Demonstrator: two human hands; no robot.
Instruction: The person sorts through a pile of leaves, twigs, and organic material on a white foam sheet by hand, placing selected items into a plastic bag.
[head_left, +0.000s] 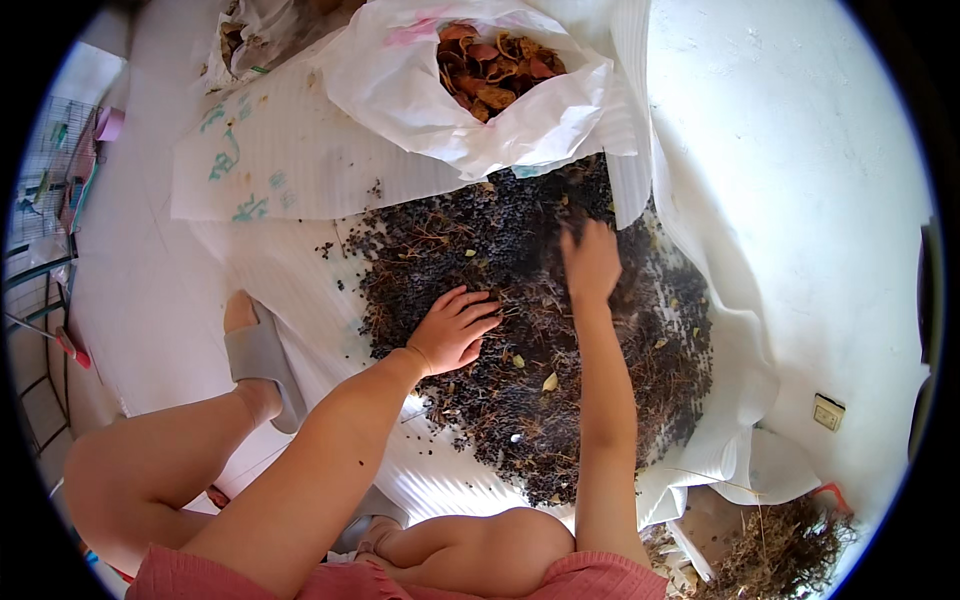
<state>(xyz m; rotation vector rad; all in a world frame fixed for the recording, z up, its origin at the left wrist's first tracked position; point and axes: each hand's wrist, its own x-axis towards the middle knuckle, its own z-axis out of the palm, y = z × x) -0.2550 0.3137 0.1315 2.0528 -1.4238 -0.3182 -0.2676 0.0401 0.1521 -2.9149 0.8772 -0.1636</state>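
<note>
Dark dried berries on thin stems (450, 255) are spread in a wide layer over a white foam sheet (300, 300). My left hand (454, 330) rests on the left part of the layer, palm down with its fingers apart, and holds nothing that shows. Farther forward and to the right, my right hand (592, 259) reaches into the berries. Its fingertips are blurred, so whether they grip any stems is unclear. A few yellowish leaves (550, 382) lie among the berries.
Beyond the berries stands an open white plastic bag (405, 90) of dried orange-brown peel pieces (495, 71). A white wall (795, 150) with a socket (828, 412) is at right. Dried plant stalks (787, 547) lie at lower right, a wire cage (49, 165) at far left.
</note>
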